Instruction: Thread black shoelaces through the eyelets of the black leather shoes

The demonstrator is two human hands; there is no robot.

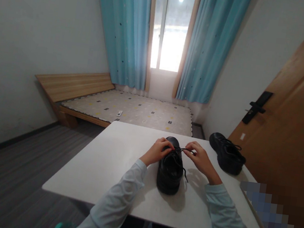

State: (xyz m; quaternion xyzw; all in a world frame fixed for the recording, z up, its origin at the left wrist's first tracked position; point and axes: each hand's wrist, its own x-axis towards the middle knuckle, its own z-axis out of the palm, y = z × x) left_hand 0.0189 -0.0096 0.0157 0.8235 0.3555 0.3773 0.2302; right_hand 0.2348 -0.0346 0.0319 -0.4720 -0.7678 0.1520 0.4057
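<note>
A black lace-up shoe (167,180) stands upright on the white table, its toe pointing away from me and its opening toward me. My left hand (160,150) is at the shoe's left side, thumb and fingers pinched on the black shoelace over the laced front. Right of the shoe, my right hand (195,154) pinches the shoelace (183,149) too, and a stretch of it runs between the two hands. One loose lace end hangs down the shoe's right side toward the table.
Another black shoe (227,154) sits at the table's right edge, near the wooden door (289,127). The white table (100,170) extends left of my arms. Beyond it stands a bed (141,109) with a small white remote-like object (119,113). A blurred patch covers the lower right.
</note>
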